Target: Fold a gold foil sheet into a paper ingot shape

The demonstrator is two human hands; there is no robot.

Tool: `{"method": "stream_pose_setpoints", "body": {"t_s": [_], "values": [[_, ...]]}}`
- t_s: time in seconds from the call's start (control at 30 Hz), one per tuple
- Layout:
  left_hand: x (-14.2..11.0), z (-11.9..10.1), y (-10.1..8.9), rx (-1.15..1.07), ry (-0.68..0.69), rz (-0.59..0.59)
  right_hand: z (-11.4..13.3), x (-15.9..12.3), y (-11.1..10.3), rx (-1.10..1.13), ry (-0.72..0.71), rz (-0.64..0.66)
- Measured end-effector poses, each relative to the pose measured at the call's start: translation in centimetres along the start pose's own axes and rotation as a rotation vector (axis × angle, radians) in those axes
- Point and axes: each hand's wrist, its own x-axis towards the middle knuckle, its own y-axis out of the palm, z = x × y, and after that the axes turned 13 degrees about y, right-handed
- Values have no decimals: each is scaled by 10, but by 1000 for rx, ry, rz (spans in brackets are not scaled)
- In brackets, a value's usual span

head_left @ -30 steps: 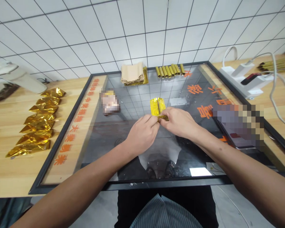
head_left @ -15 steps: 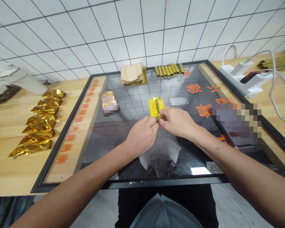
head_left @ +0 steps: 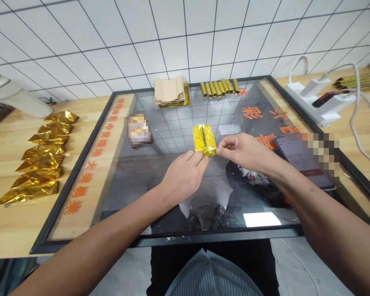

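A small gold foil sheet (head_left: 199, 137) lies on the dark glass top, its two sides folded in toward a middle gap and its near edge turned up. My left hand (head_left: 186, 172) is closed, with its curled fingers gripping the near left part of that edge. At the near right corner, thumb and forefinger of my right hand (head_left: 245, 151) pinch the foil; the other fingers are curled. Behind the foil, several rolled gold tubes (head_left: 219, 88) lie side by side along the back frame, beside a stack of brown paper sheets (head_left: 169, 91) with gold foil under it.
Several twisted gold foil packets (head_left: 41, 154) lie in a column on the wooden table at left. A blurred packet (head_left: 139, 130) sits on the glass. At right are a phone (head_left: 302, 160), a white power strip (head_left: 308, 105) with cables, and more gold strips (head_left: 356, 81).
My right hand has slid right along the foil's near edge to its corner, uncovering the folded edge. My left hand stays at the near left part. The view has shifted slightly.
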Motion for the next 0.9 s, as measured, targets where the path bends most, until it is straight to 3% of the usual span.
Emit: {"method": "stream_pose_setpoints", "body": {"t_s": [0.23,0.6,0.9], "values": [[1,0,1,1,-1,33,3,0,5,-40,-11,-56],[0,0,2,7,3,37,7,0,12,-214,87,-138],[0,0,4,20,2,39,8,2,13,-242,105,-136]]}}
